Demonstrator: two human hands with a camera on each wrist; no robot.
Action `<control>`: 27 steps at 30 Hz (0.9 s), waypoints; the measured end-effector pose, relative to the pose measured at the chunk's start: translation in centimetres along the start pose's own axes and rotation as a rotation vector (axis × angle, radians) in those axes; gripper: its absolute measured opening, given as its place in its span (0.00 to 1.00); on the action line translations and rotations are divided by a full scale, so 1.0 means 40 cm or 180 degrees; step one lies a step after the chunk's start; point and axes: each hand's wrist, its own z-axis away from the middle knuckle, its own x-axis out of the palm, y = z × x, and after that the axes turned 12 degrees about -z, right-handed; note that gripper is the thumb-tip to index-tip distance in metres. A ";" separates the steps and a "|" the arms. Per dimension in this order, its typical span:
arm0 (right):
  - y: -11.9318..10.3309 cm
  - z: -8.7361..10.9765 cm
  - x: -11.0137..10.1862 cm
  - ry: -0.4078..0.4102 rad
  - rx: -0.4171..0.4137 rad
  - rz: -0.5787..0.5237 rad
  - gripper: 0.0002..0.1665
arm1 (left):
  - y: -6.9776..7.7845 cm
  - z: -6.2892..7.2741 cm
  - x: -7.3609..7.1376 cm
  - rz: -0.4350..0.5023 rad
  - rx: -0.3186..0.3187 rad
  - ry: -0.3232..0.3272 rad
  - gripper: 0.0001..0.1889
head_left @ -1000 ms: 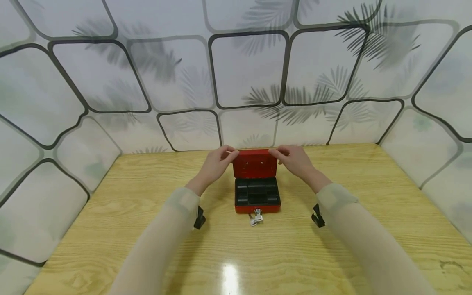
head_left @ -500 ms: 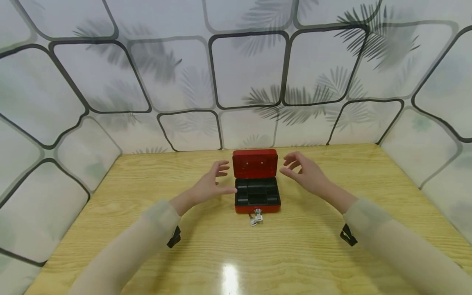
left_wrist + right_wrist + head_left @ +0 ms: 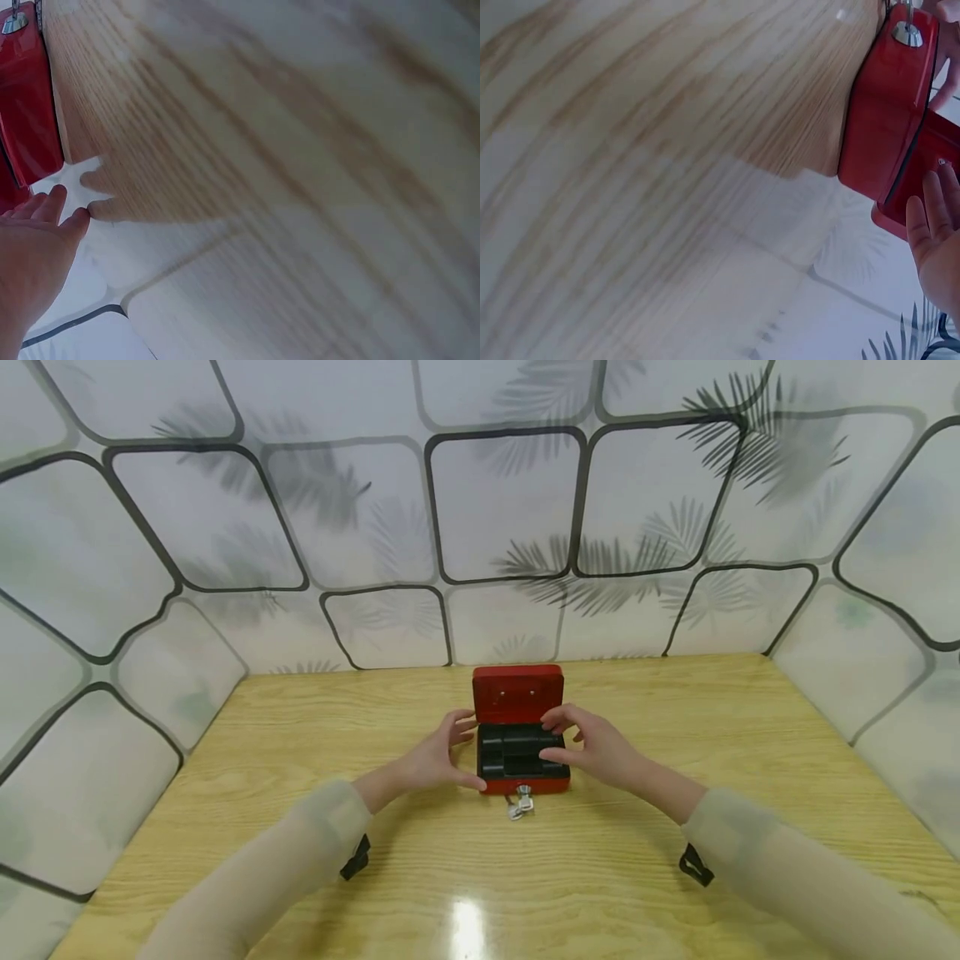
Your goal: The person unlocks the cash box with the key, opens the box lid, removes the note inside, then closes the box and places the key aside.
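- Head view: the red box (image 3: 543,786) sits on the wooden table (image 3: 570,893) between both hands, its lid (image 3: 517,695) raised at 12 o'clock, its keys (image 3: 527,803) at 6 o'clock
- The left hand (image 3: 435,762) is at the box's 9 o'clock, relaxed and gripping nothing, thumb straight toward the 7 o'clock corner, fingers bent by the 10 o'clock corner; contact I cannot tell
- The right hand (image 3: 603,750) is at 3 o'clock, thumb and loosely bent fingers apart above the black tray (image 3: 501,742), grasping nothing
- The left sleeve (image 3: 300,852) slants in from 8 o'clock, the right sleeve (image 3: 780,852) from 4 o'clock
- Right wrist view: fingers (image 3: 935,202) lie extended at 4 o'clock, overlapping the lid; whether they touch is unclear
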 end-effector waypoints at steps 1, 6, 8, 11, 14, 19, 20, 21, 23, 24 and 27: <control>0.000 -0.004 0.006 -0.0026 -0.0003 0.0012 0.25 | 0.001 -0.001 0.001 -0.0001 -0.0002 0.0011 0.53; -0.001 -0.025 0.030 -0.0200 0.0024 0.0081 0.24 | 0.005 -0.004 0.004 -0.0067 -0.0182 0.0012 0.51; 0.001 -0.032 0.038 -0.0262 0.0064 0.0103 0.23 | 0.006 -0.004 0.005 -0.0071 -0.0219 0.0007 0.49; 0.002 -0.041 0.048 -0.0339 0.0149 0.0114 0.22 | 0.008 -0.004 0.008 -0.0028 -0.0187 -0.0033 0.47; 0.005 -0.047 0.056 -0.0393 0.0183 0.0184 0.19 | 0.009 -0.004 0.009 -0.0012 -0.0100 -0.0079 0.47; 0.007 -0.055 0.068 -0.0476 0.0209 0.0326 0.15 | 0.002 -0.004 0.008 0.0038 0.0008 -0.0133 0.47; 0.007 -0.056 0.070 -0.0500 0.0208 0.0353 0.14 | 0.001 -0.005 0.008 0.0043 0.0016 -0.0133 0.47; 0.007 -0.057 0.072 -0.0519 0.0225 0.0370 0.13 | 0.001 -0.004 0.007 0.0046 0.0018 -0.0132 0.47; 0.005 -0.059 0.075 -0.0567 0.0227 0.0409 0.12 | -0.001 -0.005 0.007 0.0059 0.0030 -0.0131 0.47; 0.004 -0.059 0.076 -0.0586 0.0230 0.0433 0.11 | -0.001 -0.005 0.007 0.0067 0.0038 -0.0132 0.48; 0.002 -0.062 0.078 -0.0614 0.0261 0.0439 0.09 | -0.004 -0.007 0.009 0.0043 0.0073 -0.0130 0.48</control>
